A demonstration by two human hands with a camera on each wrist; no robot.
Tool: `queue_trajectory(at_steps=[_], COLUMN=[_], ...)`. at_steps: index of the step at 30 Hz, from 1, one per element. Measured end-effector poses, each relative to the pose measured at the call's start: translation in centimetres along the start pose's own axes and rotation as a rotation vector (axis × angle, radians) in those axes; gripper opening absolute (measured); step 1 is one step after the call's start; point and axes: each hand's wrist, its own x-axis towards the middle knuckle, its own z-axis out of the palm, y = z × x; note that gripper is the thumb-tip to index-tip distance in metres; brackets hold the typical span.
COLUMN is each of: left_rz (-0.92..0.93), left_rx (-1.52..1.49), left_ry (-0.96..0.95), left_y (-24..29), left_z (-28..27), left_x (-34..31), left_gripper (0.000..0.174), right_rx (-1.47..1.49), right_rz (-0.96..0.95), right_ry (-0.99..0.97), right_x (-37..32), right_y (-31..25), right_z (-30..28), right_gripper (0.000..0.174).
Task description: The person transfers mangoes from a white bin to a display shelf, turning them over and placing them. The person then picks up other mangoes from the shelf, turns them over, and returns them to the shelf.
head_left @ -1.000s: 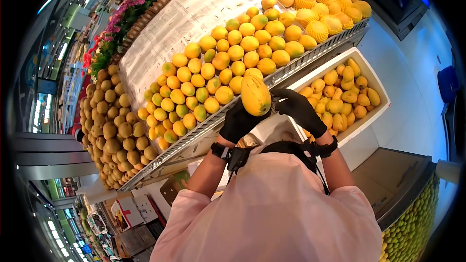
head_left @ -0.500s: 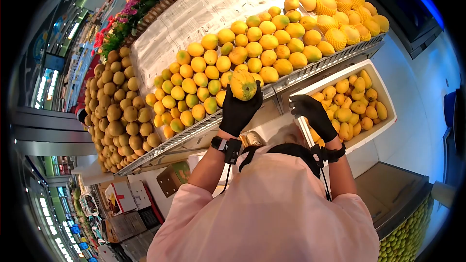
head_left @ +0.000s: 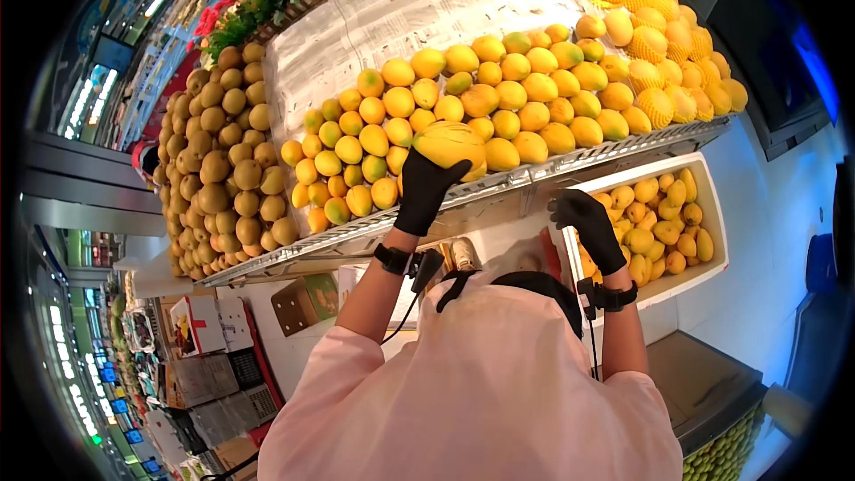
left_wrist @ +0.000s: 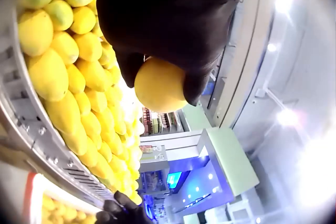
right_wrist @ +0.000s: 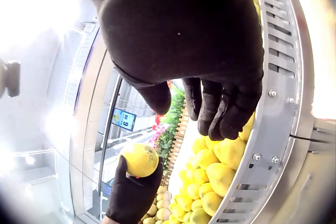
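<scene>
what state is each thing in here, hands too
Black-gloved left hand, gripping the large oval yellow fruit
Large oval yellow fruit, held, whole
Black-gloved right hand, empty, fingers loosely curled
White box, uncovered, small yellow fruit inside
Yellow-green oval fruit, unwrapped, laid in rows
Round brown fruit, unwrapped, heaped
Yellow-netted round fruit, wrapped, piled

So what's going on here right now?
A person's black-gloved left hand holds up a large yellow fruit at the front of a display lined with smaller yellow fruit. The right hand holds nothing, fingers loosely curled, beside a white box of more yellow fruit.
</scene>
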Motion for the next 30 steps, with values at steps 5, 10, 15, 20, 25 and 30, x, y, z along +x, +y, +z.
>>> queue_trajectory(at_steps=[5,10,15,20,25,30], left_rz=[0.104,0.059,-0.014,-0.073,-0.109,0.122], left_rx=[0.059,-0.061,-0.371,-0.595,-0.474,-0.044], left_ry=[0.207,0.296,0.364,0.404,0.514,0.648], left_y=[1.3,-2.9,-3.3,-5.0,-5.9,-8.7], left_z=[-1.4,-6.7,-12.4,-19.3,-27.1,-35.0], left_x=[1.0,2.2,2.5,3.1,4.5,7.7], left_gripper=[0.052,0.048,0.038,0.037,0.036,0.048], right_rx=[-0.020,-0.062,-0.092,-0.165,-0.172,-0.168], right_rz=[0.039,0.075,0.083,0.085,0.099,0.102], right_ry=[-0.004,0.044,-0.037,-0.024,-0.020,0.004], right_x=[2.2,4.0,6.1,8.2,9.5,10.4], right_y=[-0.6,-1.5,-1.7,-2.2,-2.4,-1.8], right_z=[1.8,4.2,6.9,9.8,12.5,14.8], right_gripper=[0.028,0.026,0.025,0.024,0.026,0.028])
